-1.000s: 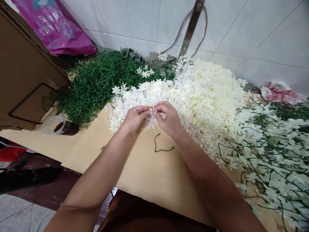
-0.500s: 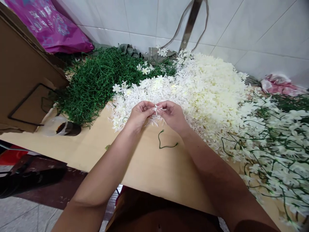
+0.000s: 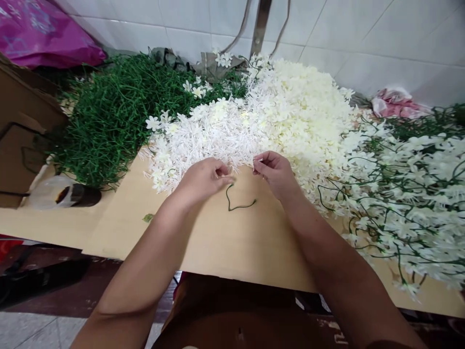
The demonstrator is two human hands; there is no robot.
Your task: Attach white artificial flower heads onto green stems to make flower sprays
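Observation:
My left hand (image 3: 203,179) is curled closed over the board, its fingertips touching the upper end of a thin green stem (image 3: 238,202) that lies on the wood. My right hand (image 3: 274,169) is pinched shut on a small white flower piece at the edge of the big heap of loose white flowers (image 3: 276,121). The two hands are a short gap apart. What the left fingers enclose is hidden.
A pile of green stems (image 3: 116,111) lies at the back left, and finished stems with white flowers (image 3: 410,194) at the right. A wooden board (image 3: 225,242) is the work surface. A small dark jar (image 3: 78,195) lies left, a cardboard box (image 3: 22,135) beyond it. Pink bag (image 3: 39,34) behind.
My hands, which were pinched together on a white flower, have come apart. The left hand has dropped down to the green stem and the right moved slightly right. The view shifted right.

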